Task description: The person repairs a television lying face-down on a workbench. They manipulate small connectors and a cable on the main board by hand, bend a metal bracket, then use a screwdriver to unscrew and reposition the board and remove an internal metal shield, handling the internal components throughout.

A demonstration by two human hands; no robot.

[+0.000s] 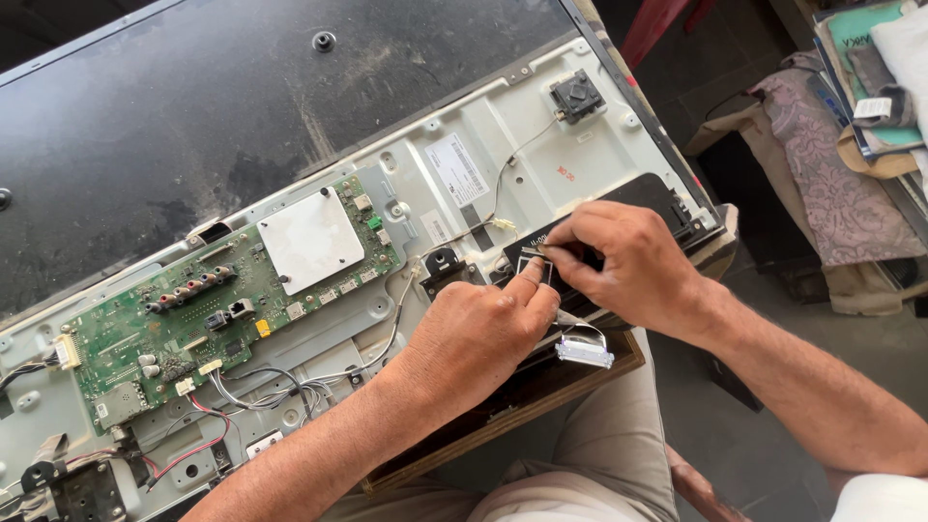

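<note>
Fingers of both hands meet right of centre over a small black board (541,253) on the opened television chassis (580,164). Right hand (619,259) pinches something tiny, unreadable; left hand (483,333), fingers curled together, hides the part beneath.

Green circuit board (208,309) with white shield, pale grey chassis (503,126), dark dusty panel (193,97).

A green circuit board (222,300) with a white shield (309,240) sits left on the grey chassis (541,145). Red and black wires (208,440) curl below it. Folded cloths (831,184) lie far right.
</note>
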